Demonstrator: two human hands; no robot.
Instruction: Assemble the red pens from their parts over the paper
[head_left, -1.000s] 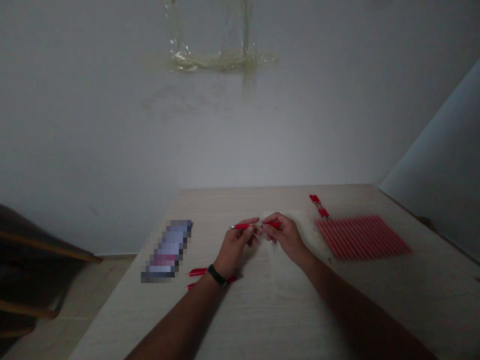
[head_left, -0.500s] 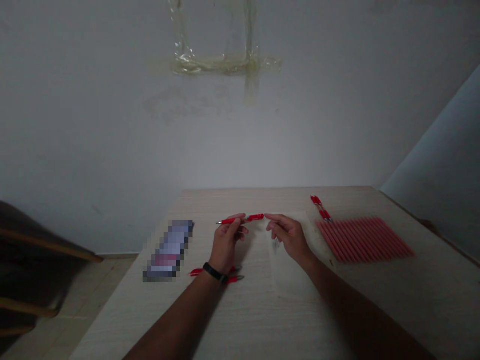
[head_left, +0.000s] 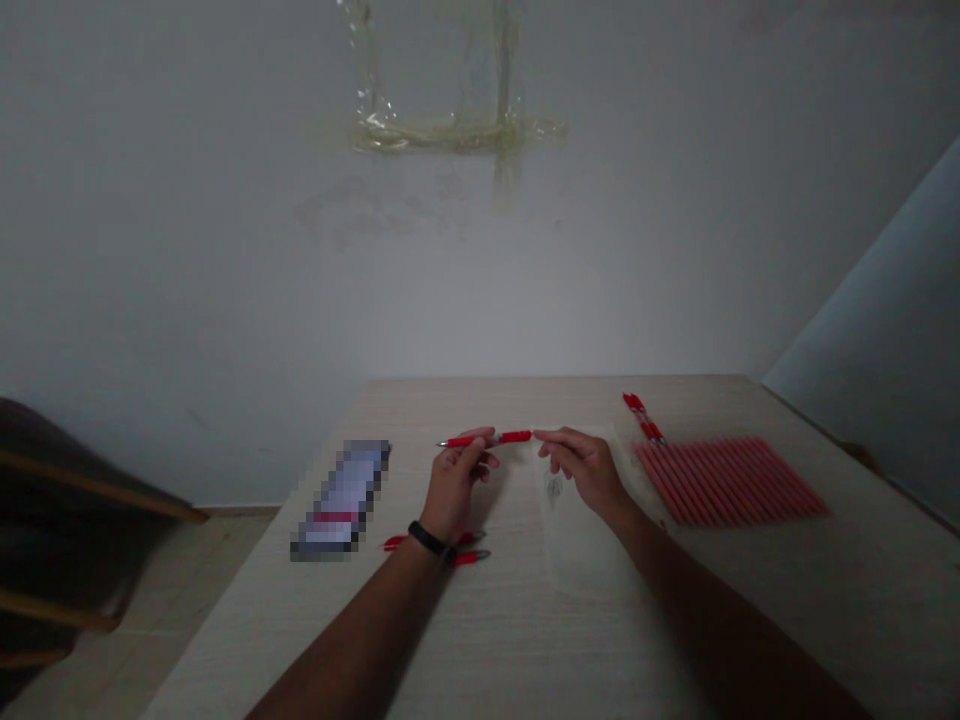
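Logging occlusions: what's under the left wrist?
Two red pens lie on the table. Grey ends show right of the black wristband, and one pen's red end left of it. The left wrist and band hide their middles; the other pen's left end isn't visible.

Both forearms are bare and come in from the bottom corners, left arm [head_left: 356, 625] and right arm [head_left: 709, 595] angling inward so the hands end up facing each other, close but apart. Left hand [head_left: 450, 487] is in a pinch, thumb up against the fingers, a couple of the lower ones kinda curled. Right hand [head_left: 590, 470] is looser: index finger [head_left: 556, 436] poking out pretty much straight toward the left, the rest half bent.
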